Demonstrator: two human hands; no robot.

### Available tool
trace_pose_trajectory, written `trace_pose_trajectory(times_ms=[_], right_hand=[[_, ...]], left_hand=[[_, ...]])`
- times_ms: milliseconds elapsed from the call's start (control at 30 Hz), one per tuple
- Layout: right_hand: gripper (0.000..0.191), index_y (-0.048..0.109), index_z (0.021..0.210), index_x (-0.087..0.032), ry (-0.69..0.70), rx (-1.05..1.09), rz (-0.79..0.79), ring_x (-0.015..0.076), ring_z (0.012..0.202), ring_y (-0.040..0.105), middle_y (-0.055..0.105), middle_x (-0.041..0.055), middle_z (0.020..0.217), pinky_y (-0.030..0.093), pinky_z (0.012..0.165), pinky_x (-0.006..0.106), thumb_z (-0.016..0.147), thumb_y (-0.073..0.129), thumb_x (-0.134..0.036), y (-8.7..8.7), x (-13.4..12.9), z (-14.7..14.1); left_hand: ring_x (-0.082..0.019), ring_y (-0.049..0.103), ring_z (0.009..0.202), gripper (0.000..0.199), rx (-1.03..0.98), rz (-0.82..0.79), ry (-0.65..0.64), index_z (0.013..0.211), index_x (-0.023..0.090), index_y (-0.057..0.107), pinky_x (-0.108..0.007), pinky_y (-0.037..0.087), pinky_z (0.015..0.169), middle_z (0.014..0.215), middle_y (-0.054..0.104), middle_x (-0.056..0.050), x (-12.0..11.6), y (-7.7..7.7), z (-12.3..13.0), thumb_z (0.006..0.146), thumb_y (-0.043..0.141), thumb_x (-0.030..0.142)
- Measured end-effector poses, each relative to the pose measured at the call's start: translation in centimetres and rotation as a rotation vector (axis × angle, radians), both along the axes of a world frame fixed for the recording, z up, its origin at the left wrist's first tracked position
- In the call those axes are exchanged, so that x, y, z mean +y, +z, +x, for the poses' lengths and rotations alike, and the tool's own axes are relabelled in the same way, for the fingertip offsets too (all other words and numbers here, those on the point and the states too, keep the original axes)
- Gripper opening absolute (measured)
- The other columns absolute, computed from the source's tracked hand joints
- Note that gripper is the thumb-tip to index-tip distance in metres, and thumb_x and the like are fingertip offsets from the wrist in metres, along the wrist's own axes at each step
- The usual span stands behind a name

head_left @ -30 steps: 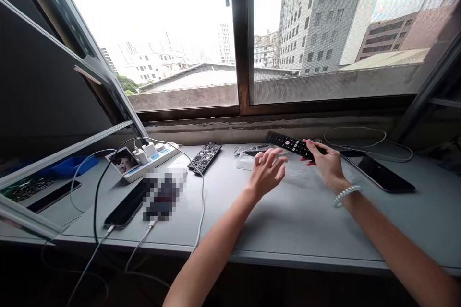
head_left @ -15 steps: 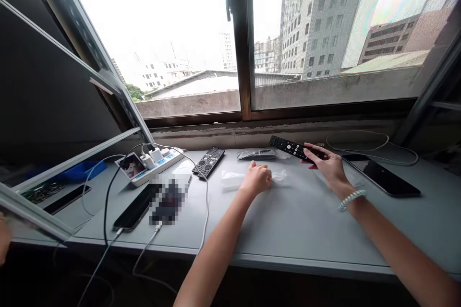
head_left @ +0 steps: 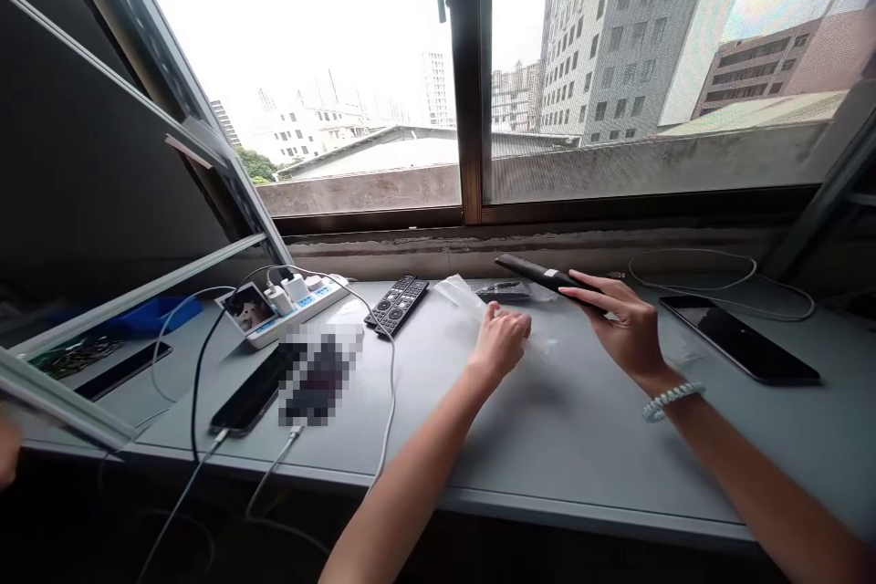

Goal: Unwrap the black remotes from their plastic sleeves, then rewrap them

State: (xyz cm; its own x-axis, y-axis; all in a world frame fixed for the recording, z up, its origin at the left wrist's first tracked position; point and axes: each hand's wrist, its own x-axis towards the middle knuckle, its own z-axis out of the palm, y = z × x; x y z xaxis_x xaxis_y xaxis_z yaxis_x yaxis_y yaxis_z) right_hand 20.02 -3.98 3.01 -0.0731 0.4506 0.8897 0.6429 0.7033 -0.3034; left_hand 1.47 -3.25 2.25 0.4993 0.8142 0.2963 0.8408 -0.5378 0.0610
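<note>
My right hand (head_left: 620, 319) is closed around a black remote control (head_left: 540, 272), raised above the right half of the table with its edge and underside toward me. A small white label shows on it. My left hand (head_left: 503, 342) pinches a clear plastic bag (head_left: 460, 295), which sticks out to the left of the fingers. Behind that hand, a dark item in clear wrap (head_left: 505, 290) lies near the back edge; its kind is hard to tell. To the left, two black remotes (head_left: 398, 306) lie side by side on the grey table (head_left: 547, 447).
A white power strip (head_left: 301, 310) with chargers stands at the back left, near a phone (head_left: 250, 392) on a cable. White and black cables cross the left side. A large dark tablet or phone (head_left: 743, 338) lies at right. A metal frame rises at left.
The remote in my right hand has turned from its button side to its edge and underside. My left hand has lifted the plastic bag and moved slightly right.
</note>
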Motion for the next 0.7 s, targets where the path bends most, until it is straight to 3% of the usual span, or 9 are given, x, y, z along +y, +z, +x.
trace_pose_trajectory(times_ms=[200,300,433,700], right_hand=[[0.033,0.069,0.101,-0.035,0.033,-0.118,0.087,0.0195,0.109,0.057,0.062,-0.0023,0.118,0.047,0.094,0.039,0.088,0.047,-0.014,0.0,-0.2,0.3],[0.033,0.069,0.100,-0.035,0.031,-0.122,0.125,0.0193,0.109,0.057,0.062,-0.0028,0.117,0.048,0.093,0.038,0.087,0.050,-0.012,-0.1,-0.3,0.4],[0.030,0.070,0.096,-0.034,0.009,-0.116,0.151,0.0200,0.108,0.057,0.063,-0.0024,0.116,0.049,0.093,0.039,0.086,0.052,-0.013,-0.2,-0.1,0.3],[0.032,0.073,0.087,-0.028,0.080,-0.154,0.136,0.0193,0.106,0.058,0.066,0.0011,0.110,0.049,0.091,0.038,0.085,0.049,-0.007,-1.0,0.1,-0.7]], left_hand=[[-0.023,0.052,0.095,0.037,-0.040,0.134,0.028,0.109,0.018,0.053,-0.039,0.029,0.097,0.096,0.059,-0.007,-0.2,-0.1,0.1,0.072,0.056,0.019],[-0.021,0.052,0.095,0.026,-0.030,0.151,0.066,0.100,0.019,0.060,-0.037,0.028,0.098,0.097,0.059,-0.007,0.3,-0.1,-0.3,0.079,0.047,0.012],[-0.017,0.054,0.090,0.035,-0.072,0.140,0.091,0.088,0.020,0.065,-0.035,0.026,0.099,0.098,0.060,-0.003,1.0,-0.1,-1.0,0.081,0.036,0.001],[-0.013,0.055,0.078,0.023,-0.259,0.102,0.123,0.075,0.019,0.063,-0.030,0.033,0.093,0.097,0.064,0.001,1.3,0.0,-2.3,0.079,0.047,0.004]])
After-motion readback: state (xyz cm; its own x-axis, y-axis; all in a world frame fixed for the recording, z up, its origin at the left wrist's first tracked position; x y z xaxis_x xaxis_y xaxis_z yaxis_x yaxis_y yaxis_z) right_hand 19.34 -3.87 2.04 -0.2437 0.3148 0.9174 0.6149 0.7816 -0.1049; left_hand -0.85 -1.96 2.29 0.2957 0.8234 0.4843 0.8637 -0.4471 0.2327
